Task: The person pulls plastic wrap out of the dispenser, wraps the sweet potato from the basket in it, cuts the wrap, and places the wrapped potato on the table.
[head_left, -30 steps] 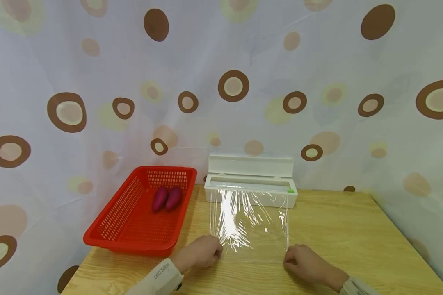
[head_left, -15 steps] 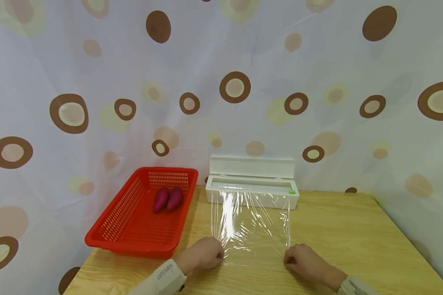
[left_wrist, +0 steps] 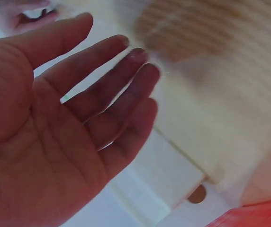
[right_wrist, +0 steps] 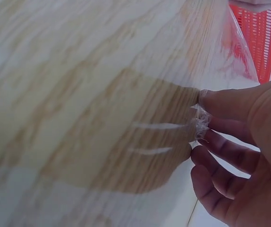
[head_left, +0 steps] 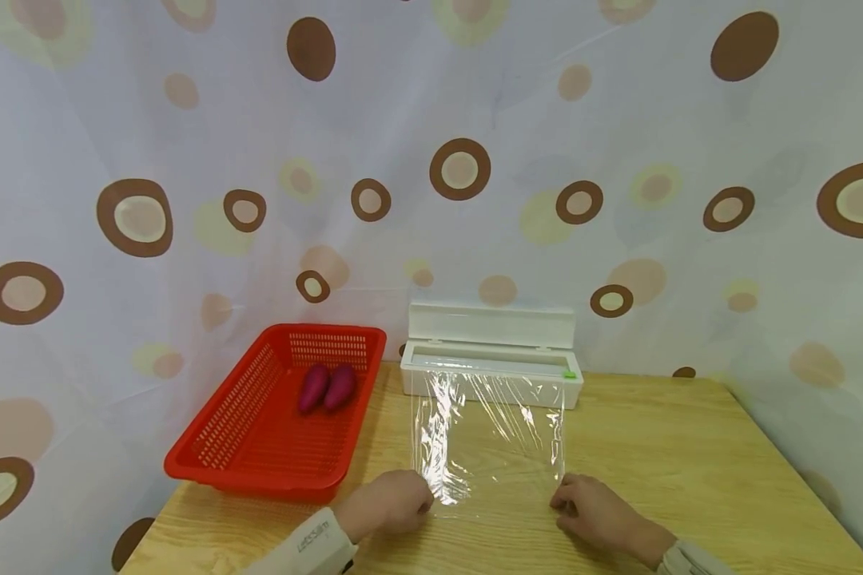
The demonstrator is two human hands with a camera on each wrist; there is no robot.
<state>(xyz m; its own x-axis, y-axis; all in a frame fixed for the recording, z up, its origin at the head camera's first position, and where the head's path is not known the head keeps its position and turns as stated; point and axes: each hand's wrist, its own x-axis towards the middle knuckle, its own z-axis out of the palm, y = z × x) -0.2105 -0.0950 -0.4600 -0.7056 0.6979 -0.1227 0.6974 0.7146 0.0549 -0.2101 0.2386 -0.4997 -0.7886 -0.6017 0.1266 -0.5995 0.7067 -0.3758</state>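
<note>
A sheet of clear cling film [head_left: 492, 467] stretches toward me over the wooden table from a white cling film dispenser [head_left: 574, 391], whose lid [head_left: 491, 326] stands raised. At the film's near left corner is my left hand [head_left: 395, 503]. In the left wrist view that hand [left_wrist: 74, 113] shows its palm, with relaxed fingers and the thumb apart from them. My right hand [head_left: 593, 511] pinches the near right corner. In the right wrist view the film edge [right_wrist: 201, 125] is bunched between thumb and fingertips. A green slider [head_left: 570, 374] sits at the dispenser's right end.
On the left of the table, a red plastic basket [head_left: 259, 481] holds two purple, sweet-potato-shaped things [head_left: 327, 389]. Behind the table [head_left: 690, 471] hangs a white curtain [head_left: 403, 104] with brown and beige ovals. The dispenser stands close to that curtain.
The near edge of the film has come slightly toward me, and its glints have shifted. My left hand has moved slightly down in the view; the right hand has hardly moved.
</note>
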